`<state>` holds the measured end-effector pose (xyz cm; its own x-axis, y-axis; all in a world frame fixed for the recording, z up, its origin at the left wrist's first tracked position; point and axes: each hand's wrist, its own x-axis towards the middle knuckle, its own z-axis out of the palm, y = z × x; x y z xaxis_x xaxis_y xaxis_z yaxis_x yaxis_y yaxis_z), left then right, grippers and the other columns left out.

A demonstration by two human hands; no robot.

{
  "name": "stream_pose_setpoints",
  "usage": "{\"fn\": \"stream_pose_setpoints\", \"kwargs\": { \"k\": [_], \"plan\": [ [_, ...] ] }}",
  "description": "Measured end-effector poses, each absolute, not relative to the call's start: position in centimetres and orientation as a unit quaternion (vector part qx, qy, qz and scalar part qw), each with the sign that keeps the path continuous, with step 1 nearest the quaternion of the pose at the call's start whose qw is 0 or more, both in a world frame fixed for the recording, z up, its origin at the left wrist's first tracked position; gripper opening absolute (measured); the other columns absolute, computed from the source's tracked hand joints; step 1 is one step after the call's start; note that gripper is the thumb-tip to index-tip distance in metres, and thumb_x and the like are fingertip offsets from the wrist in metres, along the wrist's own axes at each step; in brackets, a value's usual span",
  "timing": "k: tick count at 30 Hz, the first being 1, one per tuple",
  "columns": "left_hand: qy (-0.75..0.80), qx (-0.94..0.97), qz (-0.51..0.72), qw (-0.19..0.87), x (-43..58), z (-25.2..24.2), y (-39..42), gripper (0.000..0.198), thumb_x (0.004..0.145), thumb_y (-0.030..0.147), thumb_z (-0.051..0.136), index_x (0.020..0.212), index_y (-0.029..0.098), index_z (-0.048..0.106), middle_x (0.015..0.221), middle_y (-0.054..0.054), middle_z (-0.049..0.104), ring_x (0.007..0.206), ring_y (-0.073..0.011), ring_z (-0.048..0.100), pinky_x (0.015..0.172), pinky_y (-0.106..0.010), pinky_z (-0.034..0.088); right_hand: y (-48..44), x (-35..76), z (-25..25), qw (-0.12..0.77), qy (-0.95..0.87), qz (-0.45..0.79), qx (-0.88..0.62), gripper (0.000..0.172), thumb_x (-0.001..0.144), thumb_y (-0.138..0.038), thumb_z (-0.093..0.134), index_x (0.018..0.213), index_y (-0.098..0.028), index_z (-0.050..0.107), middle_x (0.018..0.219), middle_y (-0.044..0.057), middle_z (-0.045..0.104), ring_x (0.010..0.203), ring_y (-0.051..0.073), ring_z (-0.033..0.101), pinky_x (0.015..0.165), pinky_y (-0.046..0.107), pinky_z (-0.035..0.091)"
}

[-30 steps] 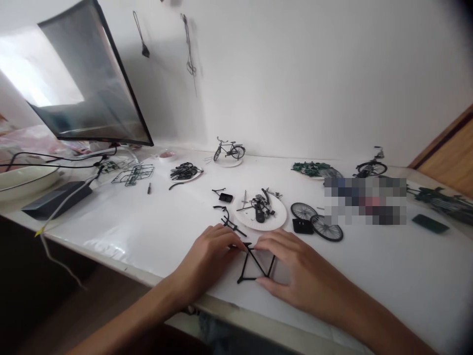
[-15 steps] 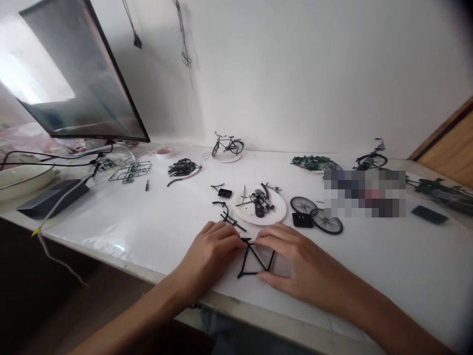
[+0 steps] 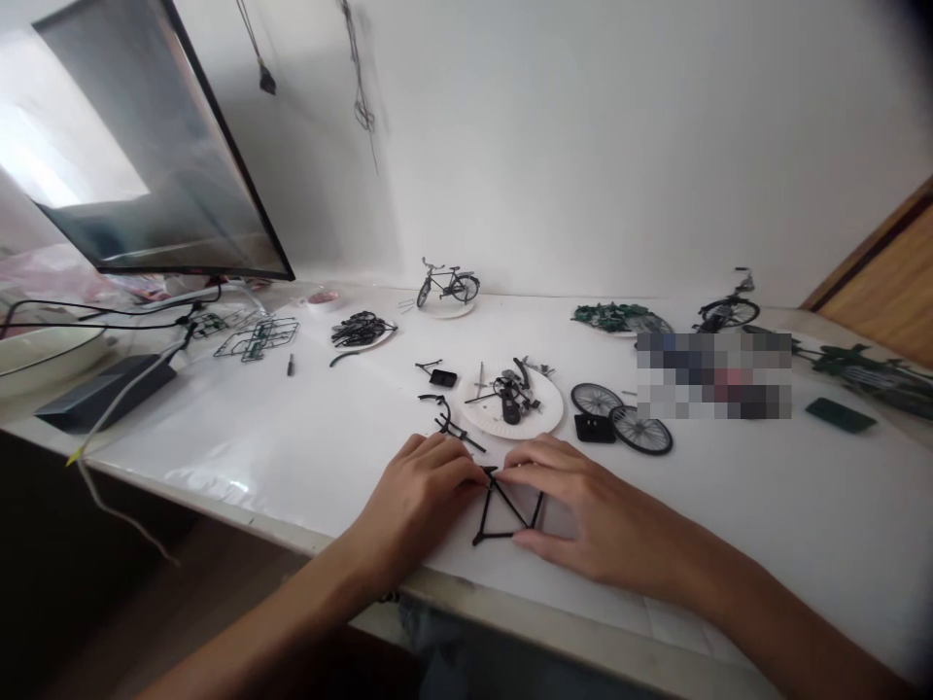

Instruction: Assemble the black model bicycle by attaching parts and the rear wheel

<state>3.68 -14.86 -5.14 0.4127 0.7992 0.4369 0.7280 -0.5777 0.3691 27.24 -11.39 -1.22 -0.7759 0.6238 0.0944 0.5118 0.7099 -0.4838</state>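
Near the table's front edge is a black model bicycle frame [image 3: 510, 507], with a small dark saddle-like piece at its top corner. My left hand [image 3: 427, 496] pinches at that corner, its fingertips partly hiding the piece. From the other side my right hand [image 3: 583, 496] grips the frame, index finger at the same corner and thumb on the lower tube. Just beyond my hands, a white paper plate [image 3: 473, 420] bears small black parts. Two spoked wheels [image 3: 641, 431] lie to its right, overlapping a black square piece [image 3: 595, 428]. Loose black curved parts [image 3: 456, 428] lie left of the plate.
An assembled model bicycle [image 3: 448, 284] stands on a plate at the back; another bicycle [image 3: 729, 309] stands back right. Plates of black parts [image 3: 361, 331] and green parts [image 3: 619, 319] lie farther off. A monitor [image 3: 167, 146] and dark box [image 3: 106, 389] occupy the left.
The view has shifted slightly. My fingertips have come a little closer together at the frame's top corner; both hands still hold the frame.
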Motion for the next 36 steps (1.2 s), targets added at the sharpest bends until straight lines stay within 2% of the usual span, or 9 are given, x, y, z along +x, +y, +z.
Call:
{"fn": "stream_pose_setpoints", "kwargs": {
  "k": [6,12,18,29,36],
  "plan": [
    [0.447,0.847,0.286,0.04,3.7,-4.9,-15.0,0.013,0.1,0.022,0.052,0.095,0.021,0.064,0.095,-0.001,0.066,0.087,-0.0167,0.058,0.081,-0.035,0.041,-11.3,27.2,-1.6,0.121,-0.915,0.221,-0.314,0.046,0.088,-0.043,0.067,0.13,-0.023,0.063,0.138,0.006,0.056,0.131,0.024,0.048,0.112,0.039,0.04],
    [0.438,0.838,0.323,0.044,3.3,-4.4,-14.7,0.009,0.099,0.018,0.054,0.097,0.02,0.063,0.097,-0.001,0.066,0.089,-0.0167,0.058,0.082,-0.034,0.041,-11.5,27.2,-1.8,0.131,-0.899,0.247,-0.336,0.046,0.085,-0.042,0.07,0.127,-0.024,0.065,0.138,0.007,0.055,0.125,0.023,0.053,0.108,0.039,0.044],
    [0.427,0.857,0.278,0.072,3.2,-4.0,-14.9,0.015,0.099,0.015,0.051,0.1,0.022,0.065,0.098,-0.002,0.066,0.091,-0.017,0.058,0.086,-0.036,0.039,-11.4,27.2,-1.9,0.147,-0.902,0.241,-0.326,0.047,0.083,-0.04,0.073,0.126,-0.025,0.065,0.133,0.006,0.058,0.121,0.023,0.055,0.106,0.037,0.045],
    [0.422,0.866,0.263,0.055,3.3,-4.1,-14.9,0.015,0.1,0.019,0.052,0.101,0.022,0.067,0.097,-0.002,0.066,0.091,-0.0171,0.057,0.086,-0.037,0.039,-11.4,27.0,-1.3,0.139,-0.904,0.243,-0.324,0.047,0.082,-0.041,0.074,0.126,-0.026,0.066,0.13,0.005,0.06,0.121,0.022,0.054,0.105,0.036,0.044],
    [0.455,0.836,0.306,0.014,3.5,-4.7,-15.1,0.01,0.096,0.022,0.056,0.104,0.021,0.063,0.1,-0.002,0.067,0.091,-0.0189,0.057,0.084,-0.038,0.042,-11.7,27.1,-1.2,0.142,-0.898,0.213,-0.357,0.045,0.076,-0.04,0.081,0.115,-0.022,0.066,0.117,0.004,0.063,0.108,0.022,0.06,0.093,0.035,0.05]
  ]
}}
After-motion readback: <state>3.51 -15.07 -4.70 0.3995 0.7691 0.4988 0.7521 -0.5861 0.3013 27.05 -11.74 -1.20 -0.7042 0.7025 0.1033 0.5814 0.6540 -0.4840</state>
